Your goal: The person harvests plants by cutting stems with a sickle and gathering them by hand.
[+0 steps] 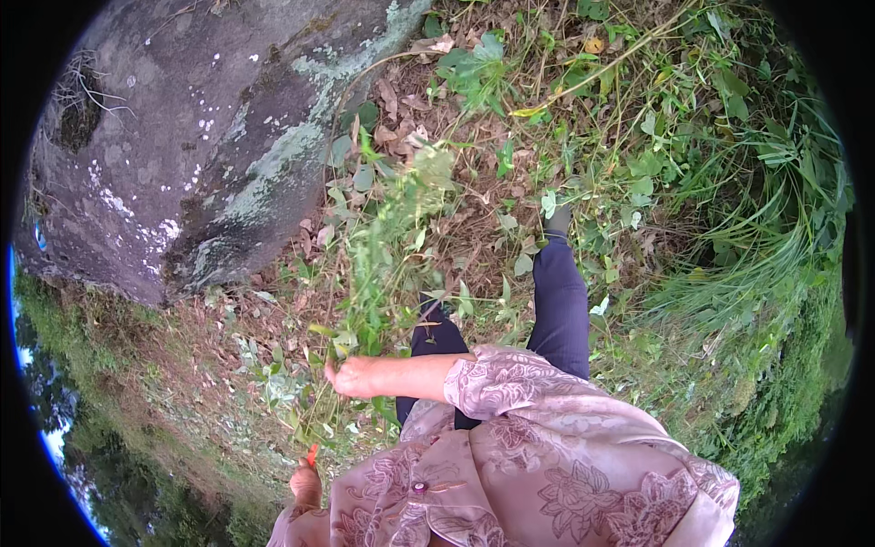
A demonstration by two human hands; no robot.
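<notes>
My right hand (350,376) reaches across in front of my legs, its fingers closed around the stems of a leafy green plant bunch (372,273). The bunch stretches up the view towards the boulder's lower edge and is blurred in its upper part. Lower left, my left hand (306,482) is closed on a small orange object (312,455), perhaps a tool's handle; the rest of it cannot be made out. Leafy stems (301,410) stand between the two hands.
A large grey boulder (205,137) with pale lichen fills the upper left. Dry leaves (403,123), creeping vines and weeds cover the ground around my dark-trousered legs (562,301). Long grass (738,267) grows at the right. A bent yellowish stem (615,65) crosses the top.
</notes>
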